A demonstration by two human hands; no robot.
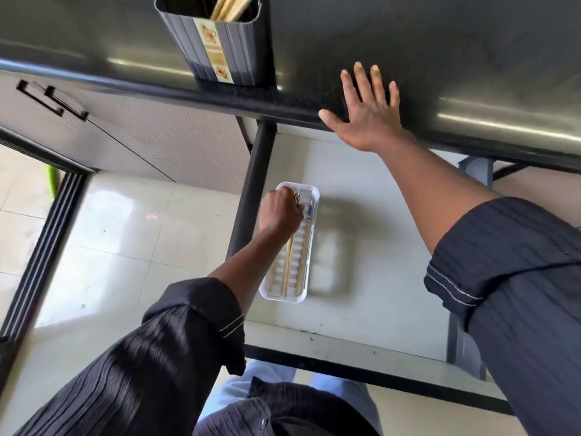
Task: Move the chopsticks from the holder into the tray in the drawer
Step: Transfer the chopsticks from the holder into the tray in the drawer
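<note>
A dark ribbed holder [220,42] with a printed label stands on the steel counter near its front edge, and several pale wooden chopsticks [231,7] stick up in it. Below, a white ribbed tray [306,269] lies in the open drawer [361,215]. My left hand [281,212] is closed over the tray's far half, gripping chopsticks [288,262] whose lower ends lie along the tray. More chopsticks lie beside them in the tray. My right hand [366,105] rests flat on the counter edge, fingers spread, holding nothing.
The steel counter [408,42] has a dark front edge [188,92]. A cabinet door with black handles [52,100] is to the left. The drawer has a black frame [251,196], and a glossy tiled floor [125,231] lies below.
</note>
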